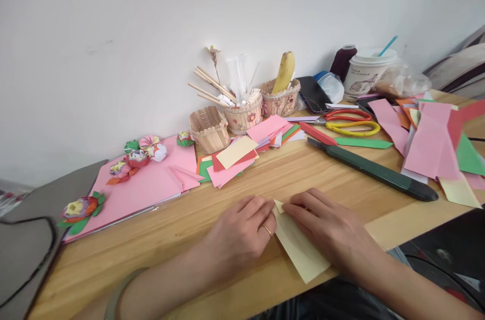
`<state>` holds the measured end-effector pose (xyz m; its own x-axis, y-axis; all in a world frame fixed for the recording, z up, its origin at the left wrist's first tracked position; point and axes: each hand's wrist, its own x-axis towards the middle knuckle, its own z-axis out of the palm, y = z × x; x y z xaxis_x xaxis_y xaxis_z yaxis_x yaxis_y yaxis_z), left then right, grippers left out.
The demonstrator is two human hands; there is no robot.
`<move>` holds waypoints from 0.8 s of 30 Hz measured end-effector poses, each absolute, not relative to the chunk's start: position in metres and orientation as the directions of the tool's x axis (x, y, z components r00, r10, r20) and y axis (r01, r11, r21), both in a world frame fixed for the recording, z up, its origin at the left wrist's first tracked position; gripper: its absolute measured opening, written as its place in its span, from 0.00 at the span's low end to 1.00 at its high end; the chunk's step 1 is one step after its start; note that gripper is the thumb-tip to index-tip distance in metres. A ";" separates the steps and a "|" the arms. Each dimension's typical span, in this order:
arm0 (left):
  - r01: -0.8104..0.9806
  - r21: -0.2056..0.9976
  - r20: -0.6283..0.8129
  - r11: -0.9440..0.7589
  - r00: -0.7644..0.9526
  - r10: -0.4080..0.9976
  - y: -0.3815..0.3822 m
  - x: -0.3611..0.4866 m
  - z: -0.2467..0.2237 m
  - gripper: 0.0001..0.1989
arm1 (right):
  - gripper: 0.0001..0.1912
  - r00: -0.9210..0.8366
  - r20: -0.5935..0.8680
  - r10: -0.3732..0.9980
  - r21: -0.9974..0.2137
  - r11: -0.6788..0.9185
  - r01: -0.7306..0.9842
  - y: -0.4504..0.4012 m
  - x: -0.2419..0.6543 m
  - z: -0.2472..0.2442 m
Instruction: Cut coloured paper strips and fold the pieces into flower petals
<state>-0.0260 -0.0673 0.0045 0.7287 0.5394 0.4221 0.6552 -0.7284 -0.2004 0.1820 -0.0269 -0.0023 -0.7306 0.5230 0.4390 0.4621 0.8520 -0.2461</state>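
Observation:
A pale yellow paper strip (303, 249) lies slanted on the wooden table near its front edge, its far end folded over at a corner. My left hand (246, 234), with a ring and a bracelet, has its fingers curled closed on the strip's far left edge. From the right, my right hand (329, 224) presses its closed fingers on the strip beside the small folded corner. The two hands' fingertips are nearly together, and the right one covers part of the paper's right side.
Colored paper pieces (235, 153) lie ahead, by small baskets (208, 128). Folded flowers (138, 156) sit on pink sheets (151, 189) at left. On the right are a green cutter (375, 171), scissors (352, 128), paper strips (428, 143) and a lidded cup (367, 75).

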 end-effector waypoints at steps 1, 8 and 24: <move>0.657 -0.194 0.419 -0.729 0.727 0.543 -0.067 -0.026 0.004 0.14 | 0.12 -0.739 0.439 0.511 -0.228 0.859 0.458 -0.027 0.182 -0.001; 0.656 -0.186 0.413 -0.731 0.728 0.548 -0.069 -0.025 0.005 0.11 | 0.14 -0.760 0.433 0.485 -0.169 0.872 0.460 -0.027 0.181 -0.001; 0.639 -0.184 0.357 -0.747 0.751 0.555 -0.069 -0.027 0.005 0.14 | 0.14 -0.780 0.415 0.469 -0.065 0.870 0.489 -0.029 0.180 -0.001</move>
<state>-0.0266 -0.0690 0.0047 0.7513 0.5554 0.3565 0.6392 -0.7467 -0.1837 0.1800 -0.0294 -0.0013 -0.7795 0.4689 0.4153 0.4885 0.8701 -0.0653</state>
